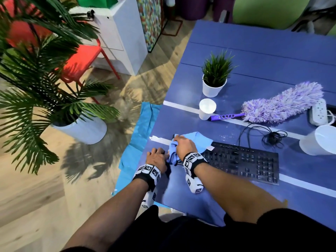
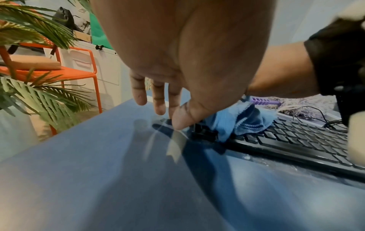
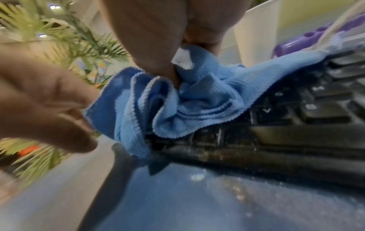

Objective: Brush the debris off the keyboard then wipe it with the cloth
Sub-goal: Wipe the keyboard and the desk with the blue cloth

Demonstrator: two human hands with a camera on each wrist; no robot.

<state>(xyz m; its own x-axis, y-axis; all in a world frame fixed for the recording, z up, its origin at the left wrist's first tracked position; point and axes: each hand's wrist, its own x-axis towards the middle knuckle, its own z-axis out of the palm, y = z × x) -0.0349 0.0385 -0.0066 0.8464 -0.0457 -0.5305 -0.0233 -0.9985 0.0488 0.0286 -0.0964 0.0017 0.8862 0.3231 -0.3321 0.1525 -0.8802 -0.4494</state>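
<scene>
Blue planks make up the worktop (image 1: 254, 44), crossed by pale tape lines, with wood floor and a large potted palm (image 1: 45, 84) off beyond the left hand. Black and dusty, the keyboard (image 1: 241, 161) lies flat on the worktop, its left end buried under the cloth (image 1: 197, 138), so the keys there cannot be seen. The right hand (image 1: 183, 145) forms a grip clamped on the light blue cloth, fingers and thumb curled into a bunched fold, while the rest of the fabric drapes away from the grip across the keyboard's far left corner; the right wrist view shows the folds spilling over the keyboard's front edge, though the fingertips themselves are lost inside the fabric. Just beside that grip, on its outer side, the left hand (image 1: 157, 156) rests with fingers (image 2: 139, 93) straight and apart; its thumb meets the keyboard's left end, but blur keeps me from telling how firmly it presses. Pale specks lie scattered on the worktop along the keyboard's front edge. Well beyond the grip lies the purple duster (image 1: 280, 104), its handle end touching a white paper cup (image 1: 207, 108). A small potted plant (image 1: 215, 77) stands farther back. At the frame's right edge a white bucket (image 1: 320, 140) and a power strip (image 1: 319, 110) are partly cut off, and a coiled black cable (image 1: 272, 137) lies between them and the keyboard.
</scene>
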